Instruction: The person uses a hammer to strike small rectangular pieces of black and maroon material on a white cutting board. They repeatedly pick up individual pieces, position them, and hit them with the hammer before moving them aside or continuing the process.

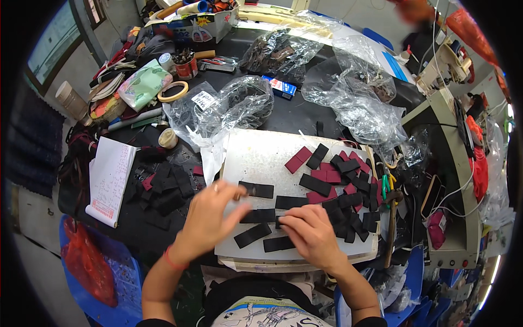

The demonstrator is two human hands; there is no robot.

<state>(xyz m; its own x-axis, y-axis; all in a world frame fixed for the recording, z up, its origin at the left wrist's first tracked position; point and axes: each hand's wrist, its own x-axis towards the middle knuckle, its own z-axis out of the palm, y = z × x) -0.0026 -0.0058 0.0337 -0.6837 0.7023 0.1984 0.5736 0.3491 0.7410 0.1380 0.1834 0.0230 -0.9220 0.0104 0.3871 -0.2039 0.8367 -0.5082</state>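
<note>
Over the left part of a white board [256, 152], my left hand [210, 215] is curled, its thumb apart and its fingertips blurred. A small brownish thing shows at those fingertips, too smeared to name. My right hand [313, 231] pinches the end of a black strip [278, 222] lying on the board; the fingers hide most of it. Around both hands lie several flat black strips, such as one at the front left [252, 235] and one farther back [257, 189]. A heap of black and maroon strips [327, 175] covers the board's right side.
A hammer [391, 229] and green-handled pliers [385, 185] lie at the board's right edge. Left of it are a dark pile of pieces [163, 188], a small jar [168, 138] and an open notebook [111, 177]. Clear plastic bags [354, 109] and a blue box [280, 87] sit behind.
</note>
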